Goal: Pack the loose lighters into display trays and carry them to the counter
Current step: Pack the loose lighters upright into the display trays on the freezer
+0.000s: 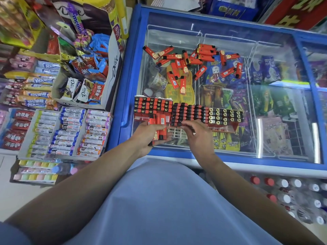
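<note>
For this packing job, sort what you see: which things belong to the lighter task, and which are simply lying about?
Belongs to the job:
- loose lighters scattered on the freezer lid
- display trays in a row
- lighters gripped in the left hand
- right hand at the middle tray

Lying about:
- Dove box
- candy rolls
- bottles

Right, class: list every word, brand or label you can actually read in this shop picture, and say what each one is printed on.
"mentos": on the roll pack on the poster at top left.
"Dove": on the side of the cardboard box.
"Dove": on the white chocolate bags inside that box.
Too small or blurred to read: print and barcodes on the loose lighters, the Chinese candy wrappers, the ice-cream packs under the freezer lid.
</note>
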